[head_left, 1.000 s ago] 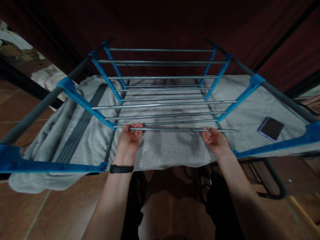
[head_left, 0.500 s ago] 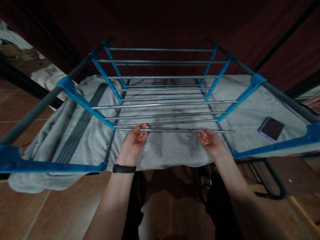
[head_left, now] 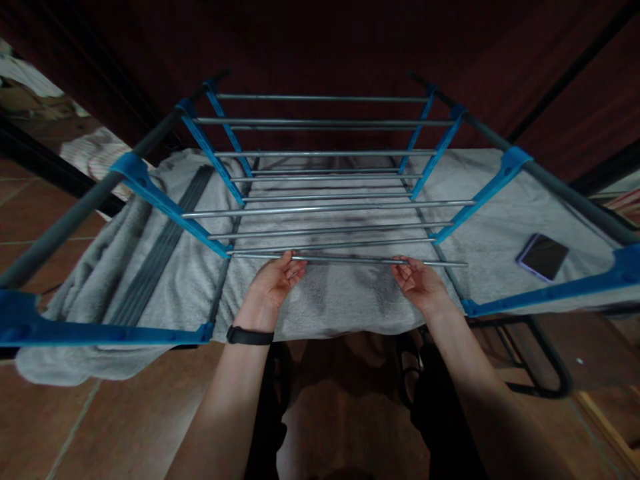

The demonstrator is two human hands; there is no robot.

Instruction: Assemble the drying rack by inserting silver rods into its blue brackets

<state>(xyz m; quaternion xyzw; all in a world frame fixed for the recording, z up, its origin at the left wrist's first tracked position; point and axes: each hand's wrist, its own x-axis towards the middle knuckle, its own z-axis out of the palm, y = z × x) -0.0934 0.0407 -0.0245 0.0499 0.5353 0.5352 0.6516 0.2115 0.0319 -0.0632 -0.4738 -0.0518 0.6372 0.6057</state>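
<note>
Grey blanket [head_left: 340, 303] spreads between its near edge and the rod [head_left: 345, 259], which points left-right, finger-pinched by left hand [head_left: 274, 283] and right hand [head_left: 421, 283].

Near-side passage is left open above the grey blanket [head_left: 340, 307], between left hand [head_left: 280, 280] and right hand [head_left: 419, 281]; beyond, it is crossed by the held rod [head_left: 350, 259] and fixed crossbars [head_left: 320, 209], with both sides bounded by blue brackets [head_left: 125, 334].
</note>
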